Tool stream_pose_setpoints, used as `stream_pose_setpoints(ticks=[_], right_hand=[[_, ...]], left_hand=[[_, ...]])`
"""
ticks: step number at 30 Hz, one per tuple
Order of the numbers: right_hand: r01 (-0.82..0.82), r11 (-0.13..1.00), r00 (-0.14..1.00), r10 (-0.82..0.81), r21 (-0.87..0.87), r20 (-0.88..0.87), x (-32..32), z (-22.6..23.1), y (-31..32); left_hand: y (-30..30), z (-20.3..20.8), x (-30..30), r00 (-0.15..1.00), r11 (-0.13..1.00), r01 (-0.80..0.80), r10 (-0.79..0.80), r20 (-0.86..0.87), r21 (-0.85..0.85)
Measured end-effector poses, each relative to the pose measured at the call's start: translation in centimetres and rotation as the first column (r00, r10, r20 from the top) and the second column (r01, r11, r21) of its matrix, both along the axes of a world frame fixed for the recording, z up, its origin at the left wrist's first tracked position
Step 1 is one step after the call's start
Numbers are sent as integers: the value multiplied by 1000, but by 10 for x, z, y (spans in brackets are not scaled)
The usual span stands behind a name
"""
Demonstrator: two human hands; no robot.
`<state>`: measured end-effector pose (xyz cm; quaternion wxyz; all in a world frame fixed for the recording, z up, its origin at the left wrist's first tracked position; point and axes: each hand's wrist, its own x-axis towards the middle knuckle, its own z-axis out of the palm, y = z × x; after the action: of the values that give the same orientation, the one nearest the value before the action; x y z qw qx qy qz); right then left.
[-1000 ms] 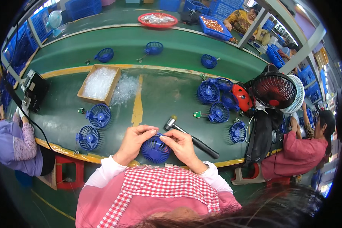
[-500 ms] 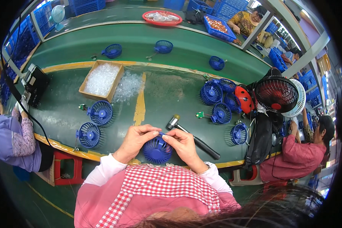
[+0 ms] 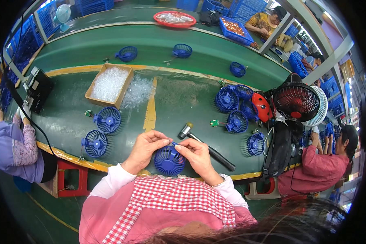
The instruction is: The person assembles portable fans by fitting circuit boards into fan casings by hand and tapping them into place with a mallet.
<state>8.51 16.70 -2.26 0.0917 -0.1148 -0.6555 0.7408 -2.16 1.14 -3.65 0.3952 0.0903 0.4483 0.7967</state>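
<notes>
Round blue slatted plastic housing (image 3: 169,163) pinched at top by left hand (image 3: 145,149) and right hand (image 3: 196,155) — could be tipped by uneven grip. Black-handled metal-headed hammer (image 3: 217,155) could be knocked — if right hand strays.

Outer garment (image 3: 94,209): plain pink fabric, covering the shoulders and upper arms. Front panel (image 3: 179,194): red-and-white gingham in a small, regular check, spanning the chest as a broad band. Left checked strip (image 3: 124,221): same gingham, narrow, running down from the panel's end. Right checked strip (image 3: 228,219): matching pattern, shorter visible length. Trim (image 3: 183,177): pale, with an uneven, scalloped outline along the panel's upper border. Left sleeve (image 3: 117,179) and right sleeve (image 3: 230,189): white, long, loosely creased — each terminates at the wrist. Left hand (image 3: 145,151) and right hand (image 3: 196,156): bare. Hair (image 3: 272,221): dark, with fine loose strands.
</notes>
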Motion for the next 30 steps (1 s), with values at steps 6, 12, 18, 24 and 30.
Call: stream_pose_setpoints(ticks=[6,12,18,24,30], right_hand=[[3,1000,1000,-3,3,6,1,-4,-2],[-13,1000,1000,13,-7,21,1,-3,-5],[6,1000,1000,-7,28,29,1,-3,-6],[47,996,998,-50,77,45,2,-4,-9],[99,990,992,-105,99,66,4,-2,-13]], left_hand=[[0,1,4,997,999,3,-7,-78,-52],[-2,4,6,978,993,-22,-2,-210,-113],[-1,7,8,970,988,-65,30,-241,-141],[-1,0,10,790,963,-210,64,-610,-172],[0,13,15,439,921,-362,30,-898,-146]])
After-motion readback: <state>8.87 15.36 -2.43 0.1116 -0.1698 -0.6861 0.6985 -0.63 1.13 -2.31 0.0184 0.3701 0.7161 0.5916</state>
